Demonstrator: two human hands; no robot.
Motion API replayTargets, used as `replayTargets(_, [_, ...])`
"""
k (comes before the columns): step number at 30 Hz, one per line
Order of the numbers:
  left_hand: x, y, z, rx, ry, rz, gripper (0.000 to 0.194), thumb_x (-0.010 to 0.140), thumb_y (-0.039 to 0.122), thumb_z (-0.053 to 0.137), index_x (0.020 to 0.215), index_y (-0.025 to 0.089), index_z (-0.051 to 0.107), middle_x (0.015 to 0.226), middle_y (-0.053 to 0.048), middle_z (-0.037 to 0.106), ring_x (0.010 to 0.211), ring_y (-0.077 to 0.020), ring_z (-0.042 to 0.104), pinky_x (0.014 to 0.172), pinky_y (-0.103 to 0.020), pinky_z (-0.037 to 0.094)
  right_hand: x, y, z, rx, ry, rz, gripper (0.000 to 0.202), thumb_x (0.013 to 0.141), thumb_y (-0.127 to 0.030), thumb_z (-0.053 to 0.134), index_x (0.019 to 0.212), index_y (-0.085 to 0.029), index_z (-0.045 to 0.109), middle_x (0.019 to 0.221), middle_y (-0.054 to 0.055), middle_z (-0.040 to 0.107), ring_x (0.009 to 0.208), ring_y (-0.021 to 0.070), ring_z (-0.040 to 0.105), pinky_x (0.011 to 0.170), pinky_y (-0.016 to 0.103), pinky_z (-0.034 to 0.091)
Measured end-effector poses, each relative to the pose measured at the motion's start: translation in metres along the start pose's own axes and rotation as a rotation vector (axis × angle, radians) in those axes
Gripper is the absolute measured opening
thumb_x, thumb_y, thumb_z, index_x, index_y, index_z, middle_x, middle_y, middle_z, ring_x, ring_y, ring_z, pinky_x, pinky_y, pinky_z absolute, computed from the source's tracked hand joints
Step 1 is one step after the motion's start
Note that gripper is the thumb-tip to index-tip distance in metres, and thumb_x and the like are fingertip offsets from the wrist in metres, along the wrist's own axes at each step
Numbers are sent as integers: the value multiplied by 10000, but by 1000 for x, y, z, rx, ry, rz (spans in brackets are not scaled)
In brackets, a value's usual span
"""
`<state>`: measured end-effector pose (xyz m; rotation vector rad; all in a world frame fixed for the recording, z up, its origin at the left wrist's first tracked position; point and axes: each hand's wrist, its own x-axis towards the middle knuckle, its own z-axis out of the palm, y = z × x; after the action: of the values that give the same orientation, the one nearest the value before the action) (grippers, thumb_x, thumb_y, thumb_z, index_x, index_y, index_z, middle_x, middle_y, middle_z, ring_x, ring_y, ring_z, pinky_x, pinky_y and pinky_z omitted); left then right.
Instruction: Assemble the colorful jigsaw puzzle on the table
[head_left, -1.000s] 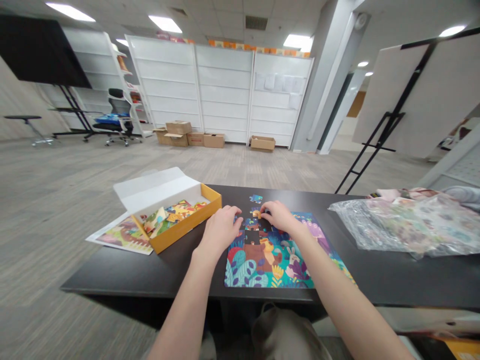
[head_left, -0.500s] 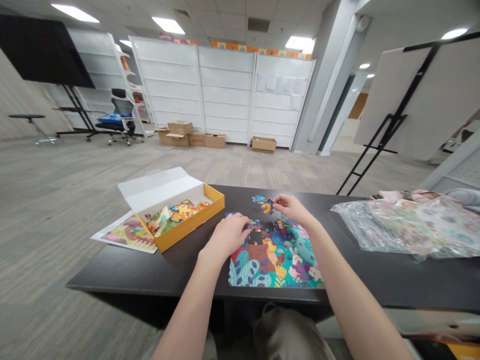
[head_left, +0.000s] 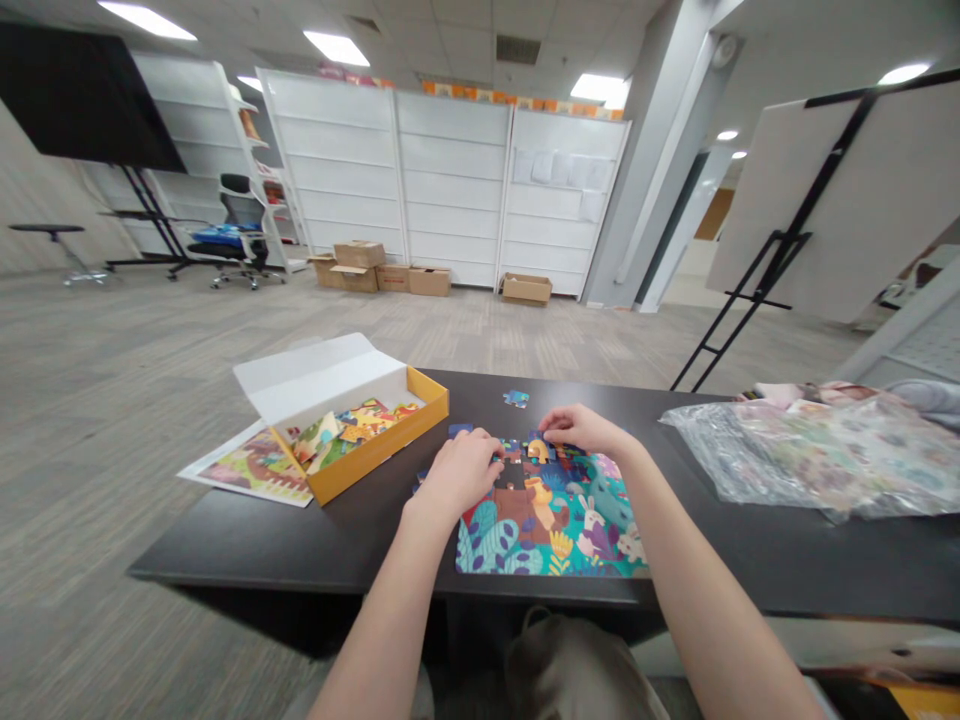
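Observation:
A colourful jigsaw puzzle [head_left: 551,525] with animals and plants lies on the dark table in front of me. My right hand [head_left: 581,430] pinches a puzzle piece [head_left: 538,450] with a yellow-brown animal on it, at the upper part of the puzzle. My left hand [head_left: 469,465] rests over the puzzle's left side, fingers bent and apart; its fingertips are by a dark gap among the joined pieces. A loose blue piece [head_left: 516,398] lies beyond the puzzle. Other loose pieces are partly hidden beside my left hand.
A yellow box [head_left: 386,460] with its white lid raised holds more puzzle pieces, left on the table [head_left: 360,540]. Under it lies a printed picture sheet [head_left: 251,470]. Clear plastic bags with cloth [head_left: 817,455] lie at the right. An easel board [head_left: 810,200] stands beyond.
My right hand has brought the animal piece down and nearer, from above the puzzle's far edge onto its upper part. The left hand has stayed almost in place.

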<state>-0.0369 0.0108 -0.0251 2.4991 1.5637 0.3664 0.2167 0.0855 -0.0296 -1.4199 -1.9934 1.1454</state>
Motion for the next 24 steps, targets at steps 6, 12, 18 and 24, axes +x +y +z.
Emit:
replayTargets(6, [2,3,-2,34,12,-35,237,923,262,564,1078,235,741,1134,-80,706,1049,-265,641,895,-379,522,-1,-3,4,26,21,3,220,685,-257,789,862,-155,708,760,27,752,713,157,692,698,266,541])
replayTargets(12, [5,8,0,65,19,-76,232,918,287,575,1072,228,738,1112,-99,701,1044,-279,643,877,-399,528,0,-1,1,46,34,-50,267,660,-296,806,868,-159,709,791,41,752,743,169,697,729,284,553])
replayTargets(18, [3,8,1,63,8,-80,239,916,294,572,1086,218,722,1131,-114,684,1074,-291,628,895,-419,522,3,13,-15,102,404,-116,239,748,-345,706,899,-160,686,842,63,753,760,171,687,745,301,557])
replayTargets(24, [-1,8,-1,80,0,-66,259,928,293,554,1125,211,701,1154,-119,673,1085,-290,620,902,-410,519,7,20,-15,60,414,-56,179,749,-238,659,908,-163,694,805,47,735,694,145,659,680,266,551])
